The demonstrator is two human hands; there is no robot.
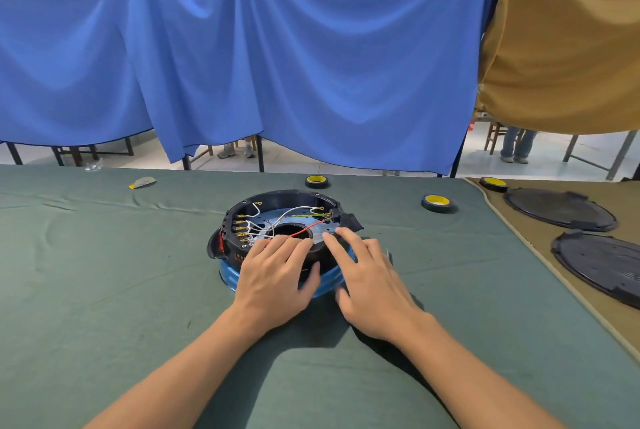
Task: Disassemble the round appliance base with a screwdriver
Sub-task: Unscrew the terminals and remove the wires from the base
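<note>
The round appliance base lies open on the green cloth at the table's middle, a black ring over a blue shell, with white, red and green-yellow wires and brass terminals showing inside. My left hand lies over its near rim, fingers bent onto the wires and the thumb against the black side. My right hand rests beside it on the right, fingers fairly straight, fingertips touching the inner plate near the red wire. No screwdriver is in sight.
Three rolls of black tape with yellow cores stand beyond the base. Two black round covers lie on a tan cloth at the right. A small grey scraper sits far left. Blue and tan drapes hang behind.
</note>
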